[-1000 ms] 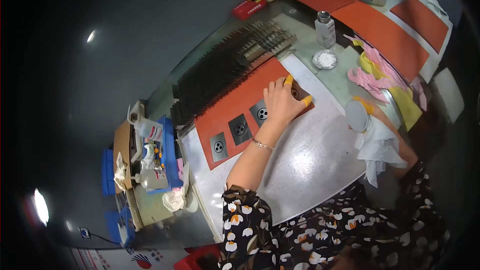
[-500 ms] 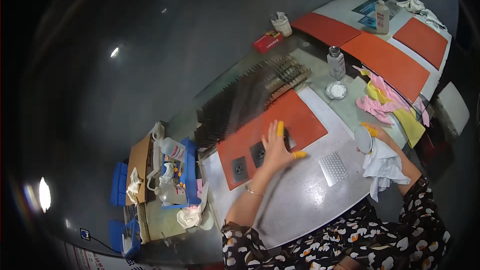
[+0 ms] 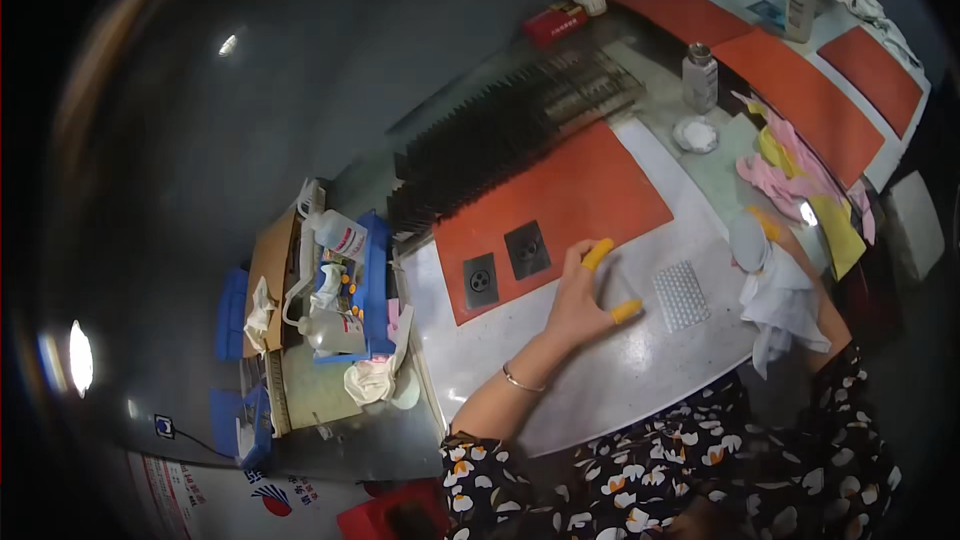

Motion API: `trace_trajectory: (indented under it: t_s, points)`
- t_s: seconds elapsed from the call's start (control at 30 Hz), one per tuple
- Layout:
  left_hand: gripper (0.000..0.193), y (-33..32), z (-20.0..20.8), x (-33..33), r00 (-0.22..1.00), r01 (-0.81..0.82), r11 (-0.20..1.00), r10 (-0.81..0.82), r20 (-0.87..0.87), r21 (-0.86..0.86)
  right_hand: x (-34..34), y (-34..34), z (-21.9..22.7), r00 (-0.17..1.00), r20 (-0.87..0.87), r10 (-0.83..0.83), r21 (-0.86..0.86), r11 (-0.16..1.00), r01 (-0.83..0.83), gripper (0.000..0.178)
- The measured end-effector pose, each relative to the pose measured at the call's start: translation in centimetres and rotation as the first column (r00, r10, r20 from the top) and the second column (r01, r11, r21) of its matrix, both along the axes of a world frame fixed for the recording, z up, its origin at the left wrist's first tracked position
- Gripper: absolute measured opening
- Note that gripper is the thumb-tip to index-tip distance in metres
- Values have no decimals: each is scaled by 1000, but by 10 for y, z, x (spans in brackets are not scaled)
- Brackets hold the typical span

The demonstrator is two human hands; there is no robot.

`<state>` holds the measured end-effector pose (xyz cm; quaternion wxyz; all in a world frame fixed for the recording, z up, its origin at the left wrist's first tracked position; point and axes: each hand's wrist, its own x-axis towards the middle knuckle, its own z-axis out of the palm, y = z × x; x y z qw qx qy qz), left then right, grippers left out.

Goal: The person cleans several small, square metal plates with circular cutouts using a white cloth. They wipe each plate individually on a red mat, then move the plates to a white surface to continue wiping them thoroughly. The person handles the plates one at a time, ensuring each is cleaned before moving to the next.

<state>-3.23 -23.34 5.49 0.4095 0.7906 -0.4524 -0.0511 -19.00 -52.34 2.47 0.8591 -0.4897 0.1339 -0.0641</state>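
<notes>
At the front edge of the orange mat [image 3: 560,190], my left hand [image 3: 575,300] holds its thumb and forefinger, both in yellow finger cots, wide apart. They seem to grip a thin square plate by opposite edges; glare makes it hard to tell from the table. Two dark square plates, each with a round dark centre, the left one [image 3: 480,282] and the right one [image 3: 527,249], lie on the mat. Right of this hand is a silvery dotted sheet [image 3: 682,295]. My right hand [image 3: 790,235] is closed on a white cloth [image 3: 785,310] and a pale round disc [image 3: 748,243].
A long dark slotted rack [image 3: 480,150] stands behind the mat. At the back right are a bottle [image 3: 701,80], a dish of white stuff [image 3: 696,135] and pink and yellow cloths [image 3: 785,165]. A blue tray [image 3: 377,285] with white bottles is at left.
My left hand has drawn back and right off the mat. A third dark plate, earlier partly visible by its fingers, no longer lies on the mat. My right hand keeps the cloth and disc.
</notes>
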Motion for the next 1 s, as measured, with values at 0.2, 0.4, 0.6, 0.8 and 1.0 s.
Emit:
trace_trajectory:
  t_s: [0.2, 0.4, 0.6, 0.8, 1.0]
  points:
    - [98, 50, -18, -10, 991, 120, 979, -127, 34, 165, 4, 4, -1, 1000, 6, 13, -2, 1000, -13, 28]
    - [106, 55, 8, 107, 967, -212, 801, 87, 241, 559, -1, 8, -1, 1000, -7, -17, -4, 1000, 17, 28]
    - [97, 51, 17, 102, 953, -228, 809, 73, 294, 541, -11, 9, 0, 998, -37, -41, -15, 999, 41, 27]
    - [86, 77, -1, 26, 992, -108, 994, 108, 70, -5, -16, 9, -3, 995, -68, -68, -47, 997, 65, 27]
    - [109, 135, -10, -10, 990, 49, 993, -35, -138, 106, -13, 10, -6, 997, -56, -52, -49, 998, 50, 27]
